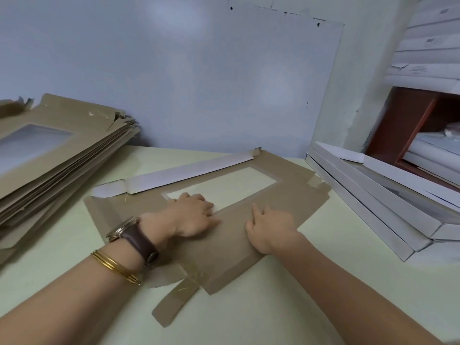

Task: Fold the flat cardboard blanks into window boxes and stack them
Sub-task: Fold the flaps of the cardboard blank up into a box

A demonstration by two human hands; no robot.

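Note:
A brown cardboard blank (293,180) with a clear rectangular window lies flat on the pale table in the middle of the head view. Its far long flap (189,174) is folded up and shows its white inner side. My left hand (191,215) presses on the blank at the window's near left corner. My right hand (270,226) presses on the near panel just to the right of it, index finger pointing toward the window. Both hands hold nothing. A pile of flat brown blanks (57,160) with windows sits at the left.
Stacked white folded boxes (388,207) lie at the right of the table (311,282), beside a brown shelf unit (408,125) with white items. A large white board (199,78) leans against the wall behind.

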